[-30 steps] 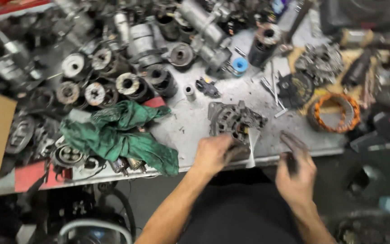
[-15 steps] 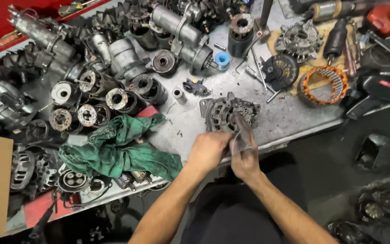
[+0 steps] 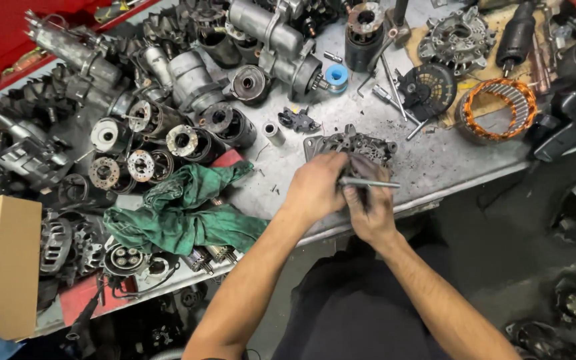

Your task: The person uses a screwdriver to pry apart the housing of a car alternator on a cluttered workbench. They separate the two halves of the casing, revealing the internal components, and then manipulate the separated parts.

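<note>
A grey cast alternator housing (image 3: pixel 358 145) lies near the front edge of the metal workbench (image 3: pixel 435 163). My left hand (image 3: pixel 316 188) rests on its near left side and grips it. My right hand (image 3: pixel 370 207) is close beside the left, fingers closed around a thin metal tool (image 3: pixel 371 182) that lies across the housing's near edge and points right. Part of the housing is hidden under both hands.
A crumpled green rag (image 3: pixel 185 208) lies left of my hands. Starter motors and armatures (image 3: pixel 188 127) crowd the bench's left and back. A copper-wound stator (image 3: pixel 499 109), a black fan disc (image 3: pixel 427 89), a blue roll (image 3: pixel 336 75) and a cardboard box (image 3: pixel 11 263) are also around.
My right hand came up from below the bench edge to the housing and joined the left hand there. The camera view shifted and sharpened.
</note>
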